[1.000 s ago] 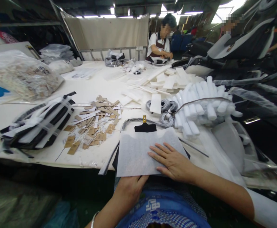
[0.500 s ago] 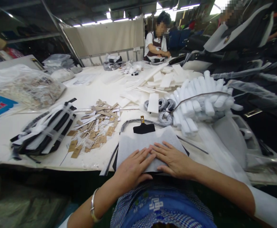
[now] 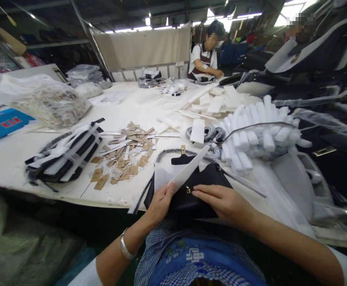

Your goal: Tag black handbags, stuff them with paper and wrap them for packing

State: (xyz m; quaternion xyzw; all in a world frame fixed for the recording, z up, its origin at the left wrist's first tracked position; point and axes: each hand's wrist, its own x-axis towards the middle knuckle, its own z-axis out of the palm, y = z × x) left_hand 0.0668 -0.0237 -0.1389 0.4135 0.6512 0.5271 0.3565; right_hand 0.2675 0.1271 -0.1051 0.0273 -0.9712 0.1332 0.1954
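A black handbag (image 3: pixel 212 180) lies on the table edge in front of me, with a small gold clasp (image 3: pixel 188 190) on its front. Over its left part a white sheet of wrapping paper (image 3: pixel 178 171) is folded up, its upper right corner raised. My left hand (image 3: pixel 161 200) pinches the paper's lower edge between thumb and fingers. On the bag just right of the clasp rests my right hand (image 3: pixel 224 198), fingers stretched out and holding nothing. Beyond the paper shows a black closure tab (image 3: pixel 182 159) with a gold fitting, beside a wrapped strap (image 3: pixel 164 154).
Brown and white tags (image 3: pixel 126 153) lie left of the bag, beside a bundle of wrapped black straps (image 3: pixel 69 153). White foam rolls (image 3: pixel 259 131) and coiled straps (image 3: pixel 211 133) are to the right. A co-worker (image 3: pixel 206 55) stands at the table's far end.
My left hand has taken hold of the paper and lifted its right side, uncovering the bag's front and clasp. My right hand has left the paper for the bag. The view has shifted slightly.
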